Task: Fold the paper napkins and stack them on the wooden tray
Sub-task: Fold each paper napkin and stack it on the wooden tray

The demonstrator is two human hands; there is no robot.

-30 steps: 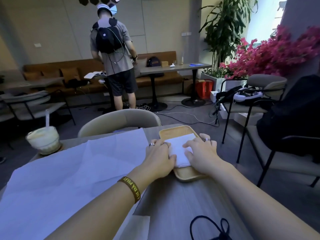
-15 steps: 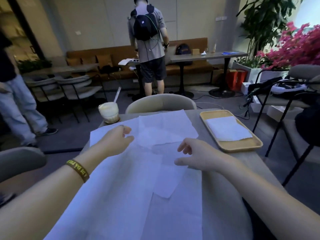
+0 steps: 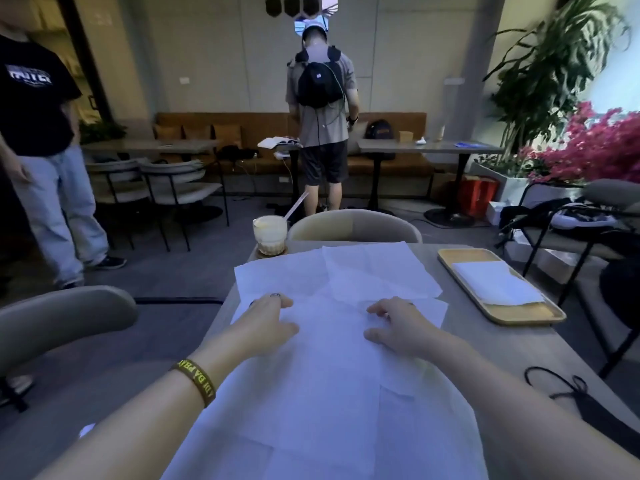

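A person seated at a gray café table (image 3: 519, 351) lays both hands on a spread of unfolded white paper napkins (image 3: 329, 382) that overlap across the tabletop from its far edge to the near edge. The left hand (image 3: 268, 323), with a dark wristband (image 3: 195, 379) lettered in yellow on its wrist, lies palm down on the left part of the sheets, its fingers loosely bent and slightly apart and its thumb reaching to the right. The right hand (image 3: 398, 325) rests on the sheets just beside it, fingers bent with their tips on the paper and the thumb pointing left; whether either hand pinches a sheet cannot be told. A wooden tray (image 3: 519, 315) sits on the table's right side, apart from the loose sheets, with one folded napkin (image 3: 495, 282) lying flat inside it. A glass of pale iced drink (image 3: 270, 233) with a straw stands at the far left corner, and a black face mask (image 3: 588, 400) lies near the right edge. A beige chair (image 3: 353, 225) faces the table from the far side. Beyond it a person with a black backpack (image 3: 323, 109) stands with their back turned at a bench table, another person in a black T-shirt and jeans (image 3: 38, 133) stands at left, and pink flowers (image 3: 595, 147) fill the right.
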